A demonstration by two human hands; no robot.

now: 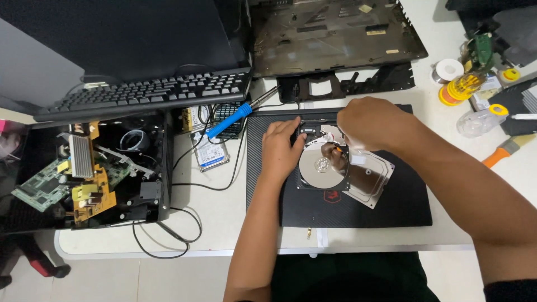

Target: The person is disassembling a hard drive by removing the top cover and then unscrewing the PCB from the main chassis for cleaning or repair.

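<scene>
Centre of the frame: opened hard drive lying flat on a black ribbed mat, mirror-bright platter exposed.
Left hand: pressed on the drive's left edge, fingers together and flat against the casing, steadying rather than gripping.
Right hand: over the drive's upper right corner, fingers bunched narrow and curled down; what sits between the fingertips hidden by the hand itself, so hold cannot be told. Small orange speck just below the knuckles, too small to identify.
Drive cover: silver lid already off, lying tilted against the drive's right side, partly overlapping it.
Progress, as a judgement: casing opened and lid removed; platter seated in place, arm assembly near the top apparently in place too, so inner parts left to come out.
Orientation: long axis running roughly from upper to lower frame, slightly slanted; end with the arm mechanism toward the top of the frame, platter end toward the lower edge.
Left of the mat: blue-handled soldering iron pointing to upper right, second small drive beneath its cable.
Far left: open black case with circuit boards; keyboard above it.
Top centre: stripped laptop shell.
</scene>
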